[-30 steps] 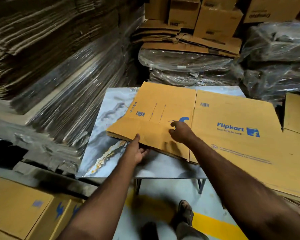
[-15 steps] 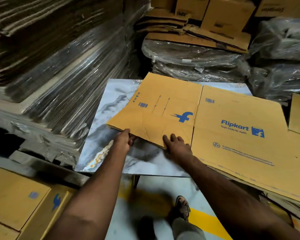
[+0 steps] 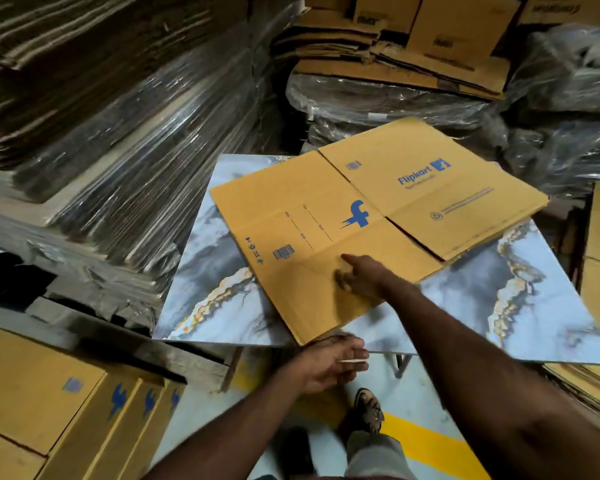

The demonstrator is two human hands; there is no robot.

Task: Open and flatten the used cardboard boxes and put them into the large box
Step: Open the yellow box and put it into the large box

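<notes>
Whereas 0.5 s earlier both hands had gripped the near edge of the flattened box [image 3: 329,216], that item had since turned on the table [image 3: 201,296], so that its printed panel pointed toward the far right, and 1 near corner overhung the table's front edge. Item count: 1 flattened box, lying flat on the marble-patterned table; 1 table; 2 hands in view. Right hand [image 3: 362,280]: resting on the near flap of the flattened box, forefinger stretched forward along the crease, remaining fingers blurred, nothing grasped. Left hand [image 3: 329,365]: off the cardboard, held below and in front of the overhanging corner, fingers straight and released, with 1 thin pale strip lying across them; whether that strip was pinched could not be told. Position of the flattened box relative to the hands: under the right hand, just beyond and above the left. Surroundings: shrink-wrapped cardboard stacks [image 3: 94,133] at left; yellow boxes [image 3: 45,393] at lower left, at least 3 blue logos visible on their sides; further plastic-wrapped bundles [image 3: 378,95] behind the table; 1 sandalled foot [image 3: 369,408] on the floor beside a yellow floor line [image 3: 430,445].
</notes>
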